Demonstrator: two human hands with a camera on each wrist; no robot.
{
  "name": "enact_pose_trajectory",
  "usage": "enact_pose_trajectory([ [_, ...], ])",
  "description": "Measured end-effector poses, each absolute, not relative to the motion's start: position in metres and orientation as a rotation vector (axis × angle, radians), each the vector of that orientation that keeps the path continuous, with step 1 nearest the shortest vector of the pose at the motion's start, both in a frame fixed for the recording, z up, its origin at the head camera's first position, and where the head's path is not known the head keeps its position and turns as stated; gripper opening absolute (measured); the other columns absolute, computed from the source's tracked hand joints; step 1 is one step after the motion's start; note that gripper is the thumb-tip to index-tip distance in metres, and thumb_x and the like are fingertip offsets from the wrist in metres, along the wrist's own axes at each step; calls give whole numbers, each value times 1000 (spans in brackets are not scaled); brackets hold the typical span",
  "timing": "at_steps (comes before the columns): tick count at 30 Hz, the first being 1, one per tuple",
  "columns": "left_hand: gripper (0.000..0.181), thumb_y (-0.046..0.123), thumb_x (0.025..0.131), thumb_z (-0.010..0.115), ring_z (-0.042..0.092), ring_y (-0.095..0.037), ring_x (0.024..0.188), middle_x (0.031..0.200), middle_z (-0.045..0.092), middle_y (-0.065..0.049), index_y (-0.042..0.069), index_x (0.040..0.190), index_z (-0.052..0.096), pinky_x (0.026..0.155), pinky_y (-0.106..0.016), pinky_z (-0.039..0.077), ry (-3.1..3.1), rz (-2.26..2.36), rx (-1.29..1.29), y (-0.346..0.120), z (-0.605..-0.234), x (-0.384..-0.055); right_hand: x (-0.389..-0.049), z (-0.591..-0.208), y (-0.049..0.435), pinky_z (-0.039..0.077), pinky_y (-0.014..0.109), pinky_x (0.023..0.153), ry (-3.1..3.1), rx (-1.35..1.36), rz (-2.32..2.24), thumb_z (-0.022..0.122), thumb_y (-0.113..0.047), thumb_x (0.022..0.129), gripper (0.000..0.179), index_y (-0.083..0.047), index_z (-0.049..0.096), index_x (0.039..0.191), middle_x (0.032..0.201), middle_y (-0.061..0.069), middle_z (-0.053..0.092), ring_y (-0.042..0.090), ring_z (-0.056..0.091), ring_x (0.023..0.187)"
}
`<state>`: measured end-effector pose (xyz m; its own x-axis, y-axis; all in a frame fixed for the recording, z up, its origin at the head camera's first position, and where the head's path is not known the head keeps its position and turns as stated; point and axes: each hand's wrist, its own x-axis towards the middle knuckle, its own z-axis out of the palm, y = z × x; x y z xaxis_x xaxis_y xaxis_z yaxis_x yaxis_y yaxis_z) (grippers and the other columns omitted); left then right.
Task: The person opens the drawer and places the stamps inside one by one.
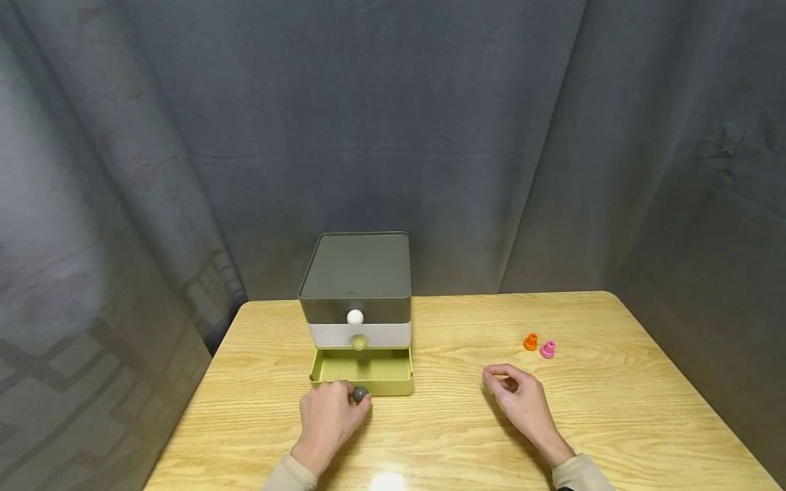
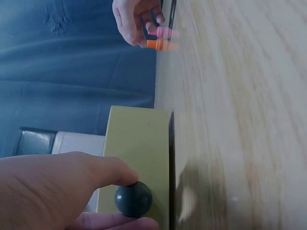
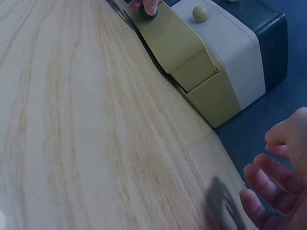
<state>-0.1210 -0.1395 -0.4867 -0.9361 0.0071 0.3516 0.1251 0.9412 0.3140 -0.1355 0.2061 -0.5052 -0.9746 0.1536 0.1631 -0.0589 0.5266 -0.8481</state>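
Observation:
A small three-tier drawer box (image 1: 359,266) stands on the table, dark grey-green on top, white in the middle, olive green below. Its bottom drawer (image 1: 393,387) is pulled out, and the inside that shows is bare. With thumb and fingers my left hand (image 1: 331,416) pinches the dark round knob (image 2: 133,199) on that drawer's front. My right hand (image 1: 522,406) hovers over the table right of the box, fingers loosely bent and holding nothing. Beyond it sit an orange cone-shaped piece (image 1: 531,341) and a pink one (image 1: 548,349).
The wooden table (image 1: 454,327) has rounded far corners. Dark grey curtains (image 1: 381,136) hang behind it and along both sides. A white knob (image 1: 355,317) and a green knob (image 1: 359,342) stick out from the two upper drawers, which are closed.

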Motion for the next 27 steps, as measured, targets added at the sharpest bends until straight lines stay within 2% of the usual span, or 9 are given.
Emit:
enact_pose_trajectory([
  [14,54,36,79,86,36,-8,45,47,39,12,27,49,41,43,-27,29,-2779,-432,-110,-139,-481,-105,-135,-506,207,47,22,57,-2547,-95,1437,76,-18,99,14,-8,82,108,101,10,81,4,68,72],
  [19,53,42,84,85,37,-8,46,48,42,11,25,51,49,43,-28,30,-2847,-454,-119,-143,-473,-101,-135,-505,207,48,22,57,-2548,-90,1435,76,-17,99,15,-8,81,108,102,11,81,4,68,72],
  [21,42,44,85,85,39,-8,46,51,55,9,22,57,64,43,-28,30,-2850,-470,-121,-146,-466,-100,-135,-505,207,48,23,57,-2550,-93,1440,76,-18,99,15,-8,81,109,102,11,81,5,69,73],
  [23,33,46,86,86,41,-8,46,57,64,6,19,70,76,43,-28,31,-2840,-490,-113,-150,-458,-100,-134,-505,208,48,23,57,-2555,-104,1447,76,-19,99,16,-8,81,109,103,11,81,5,70,74],
  [26,28,45,86,86,51,-9,48,73,77,5,17,92,84,44,-27,35,-2789,-546,-98,-157,-448,-102,-132,-503,208,49,23,58,-2560,-123,1450,76,-20,100,17,-8,81,110,106,11,81,6,70,76],
  [27,27,44,87,85,55,-11,50,75,77,6,18,94,84,45,-28,36,-2773,-558,-90,-159,-446,-103,-132,-503,209,49,23,58,-2561,-126,1452,76,-20,100,17,-8,81,110,107,11,81,6,70,77],
])
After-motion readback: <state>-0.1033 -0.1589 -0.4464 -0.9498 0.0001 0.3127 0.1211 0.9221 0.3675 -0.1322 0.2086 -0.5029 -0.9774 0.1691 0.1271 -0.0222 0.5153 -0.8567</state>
